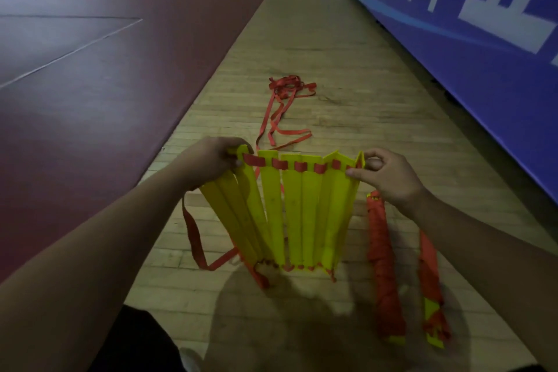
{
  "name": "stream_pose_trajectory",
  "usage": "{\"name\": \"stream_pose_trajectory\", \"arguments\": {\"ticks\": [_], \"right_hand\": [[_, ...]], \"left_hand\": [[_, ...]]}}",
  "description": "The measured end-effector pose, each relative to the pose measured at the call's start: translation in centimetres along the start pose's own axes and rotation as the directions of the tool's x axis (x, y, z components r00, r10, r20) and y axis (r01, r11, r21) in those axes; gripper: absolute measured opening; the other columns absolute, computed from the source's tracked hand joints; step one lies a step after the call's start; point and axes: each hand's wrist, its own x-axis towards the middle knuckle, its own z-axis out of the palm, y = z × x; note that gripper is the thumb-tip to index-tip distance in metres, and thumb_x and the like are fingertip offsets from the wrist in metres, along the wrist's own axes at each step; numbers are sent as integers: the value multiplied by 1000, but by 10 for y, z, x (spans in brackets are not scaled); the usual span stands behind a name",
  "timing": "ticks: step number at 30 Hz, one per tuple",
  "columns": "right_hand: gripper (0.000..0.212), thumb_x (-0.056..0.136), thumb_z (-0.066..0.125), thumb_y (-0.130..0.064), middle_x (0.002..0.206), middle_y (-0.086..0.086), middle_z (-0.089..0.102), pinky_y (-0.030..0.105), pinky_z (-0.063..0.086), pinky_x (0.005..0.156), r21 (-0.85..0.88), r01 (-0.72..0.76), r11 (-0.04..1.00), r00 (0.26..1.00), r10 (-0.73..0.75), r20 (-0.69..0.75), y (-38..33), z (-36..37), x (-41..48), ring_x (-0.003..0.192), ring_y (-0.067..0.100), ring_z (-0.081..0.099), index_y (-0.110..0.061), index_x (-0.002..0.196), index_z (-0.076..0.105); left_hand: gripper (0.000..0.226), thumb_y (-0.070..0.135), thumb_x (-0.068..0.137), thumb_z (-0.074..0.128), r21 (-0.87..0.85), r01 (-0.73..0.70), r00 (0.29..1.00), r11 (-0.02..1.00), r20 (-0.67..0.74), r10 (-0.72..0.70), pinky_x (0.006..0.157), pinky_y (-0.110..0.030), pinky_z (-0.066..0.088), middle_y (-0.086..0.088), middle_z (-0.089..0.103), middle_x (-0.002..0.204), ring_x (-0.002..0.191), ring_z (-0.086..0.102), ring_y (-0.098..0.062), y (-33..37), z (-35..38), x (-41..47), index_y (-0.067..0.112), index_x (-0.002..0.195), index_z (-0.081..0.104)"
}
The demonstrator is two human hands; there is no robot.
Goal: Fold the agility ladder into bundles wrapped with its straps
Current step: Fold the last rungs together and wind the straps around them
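Observation:
Several yellow ladder rungs (283,214) hang side by side, threaded on a red strap (297,166) along their top ends. My left hand (211,161) grips the leftmost rungs at the top. My right hand (383,174) pinches the rightmost rung's top end. The rungs' lower ends rest near the wooden floor. A loose red strap loop (194,243) hangs at the lower left, and a tangle of red strap (287,87) trails away on the floor ahead. Two bundles wrapped in red strap (383,269) (431,290) lie on the floor to the right.
I am over a strip of wooden floor (332,48). A dark red mat (105,69) borders it on the left, and a blue banner wall (468,27) runs along the right. My dark-clothed leg (133,341) shows at the bottom left.

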Motion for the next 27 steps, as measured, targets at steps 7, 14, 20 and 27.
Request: {"name": "stream_pose_trajectory", "arguments": {"ticks": [7,14,20,27], "right_hand": [[27,76,82,-1,81,-2,76,28,54,79,26,-35,999,992,31,121,9,21,-3,77,5,70,-16,91,65],[32,72,87,-10,99,6,77,42,54,96,103,-58,993,969,31,245,8,49,-4,95,15,71,-20,96,68],[35,75,85,-13,103,-8,72,36,51,102,50,-32,998,975,20,220,4,57,-10,106,11,66,-32,98,68],[27,94,66,-10,111,-7,72,25,52,97,86,36,996,961,-58,270,1,76,-20,109,7,66,-28,114,67]], "left_hand": [[55,29,89,71,290,-60,990,955,143,18,87,-34,51,-5,64,127,104,62,-20,-5,8,8,25,140,51],[80,51,84,70,185,-442,894,878,175,413,101,-27,39,-3,51,145,125,52,-20,25,35,9,27,152,35],[29,40,96,57,104,-505,862,857,104,495,71,-17,38,6,65,90,85,61,-12,21,39,12,17,107,71],[22,39,87,73,33,-430,903,902,-3,430,67,-20,45,7,69,88,75,61,0,25,45,5,20,97,69]]}}
